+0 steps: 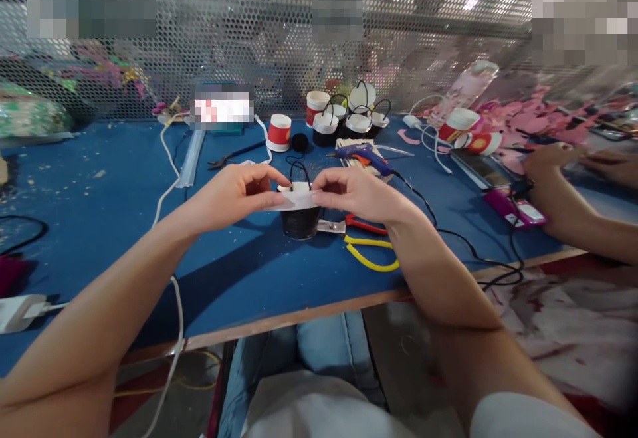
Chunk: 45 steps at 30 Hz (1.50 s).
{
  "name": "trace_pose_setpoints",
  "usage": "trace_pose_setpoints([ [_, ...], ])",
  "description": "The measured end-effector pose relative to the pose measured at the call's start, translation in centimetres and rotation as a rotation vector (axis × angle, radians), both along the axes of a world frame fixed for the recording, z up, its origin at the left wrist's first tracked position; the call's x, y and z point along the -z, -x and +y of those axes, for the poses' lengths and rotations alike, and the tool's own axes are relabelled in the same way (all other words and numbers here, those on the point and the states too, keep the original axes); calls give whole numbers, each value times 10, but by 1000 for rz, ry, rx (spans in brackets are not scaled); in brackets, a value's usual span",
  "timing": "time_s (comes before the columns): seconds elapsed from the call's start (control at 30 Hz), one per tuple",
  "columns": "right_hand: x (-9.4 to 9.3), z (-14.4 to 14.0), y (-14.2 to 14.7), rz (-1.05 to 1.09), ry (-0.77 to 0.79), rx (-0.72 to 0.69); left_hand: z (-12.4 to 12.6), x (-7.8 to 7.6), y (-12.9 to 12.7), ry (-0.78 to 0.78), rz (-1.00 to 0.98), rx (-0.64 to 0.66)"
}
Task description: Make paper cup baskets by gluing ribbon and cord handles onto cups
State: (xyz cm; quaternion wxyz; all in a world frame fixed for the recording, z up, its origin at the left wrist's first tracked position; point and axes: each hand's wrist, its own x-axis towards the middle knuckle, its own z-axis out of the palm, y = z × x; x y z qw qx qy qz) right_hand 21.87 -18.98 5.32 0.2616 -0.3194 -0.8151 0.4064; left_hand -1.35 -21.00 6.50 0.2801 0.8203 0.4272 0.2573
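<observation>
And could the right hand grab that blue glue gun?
Probably yes. The blue glue gun lies just beyond the right hand, and nothing seems to cover it. But that hand pinches the white strip, so it would likely have to let go first.

Left grip, right grip — pinched

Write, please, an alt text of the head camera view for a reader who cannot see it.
A bare left hand and right hand pinch a white paper strip at the rim of a small black cup on a blue table. Behind it are a blue-and-orange glue gun and white-lined black cups with thin black handles.
</observation>
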Motion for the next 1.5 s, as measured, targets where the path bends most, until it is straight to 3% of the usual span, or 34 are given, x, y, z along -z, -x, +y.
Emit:
trace_pose_setpoints([
  [0.2,7,-7,-3,48,130,-56,-3,5,-1,162,-6,88],
  [0.53,12,-7,-13,181,328,-156,-1,9,3,141,-98,210],
  [0.63,16,-5,-10,192,333,-122,-2,9,4,123,-92,221],
  [0.73,18,-3,-5,204,253,-63,-2,9,4,84,-54,210],
  [0.83,21,-3,-1,219,74,40,-1,9,5,46,-35,193],
  [1.0,25,-12,6,158,-413,263,1,11,2,-61,-10,156],
  [1.07,28,-17,11,113,-635,252,2,14,-1,-110,3,129],
  [1.13,31,-21,16,80,-759,191,2,17,-5,-156,16,105],
  [1.2,34,-22,20,47,-780,133,1,21,-8,-203,38,87],
  [1.33,33,-21,21,-26,-663,97,-2,24,-12,-254,74,39],
  [1.5,24,-14,8,-5,-514,157,-6,17,-9,-129,-25,-73],
])
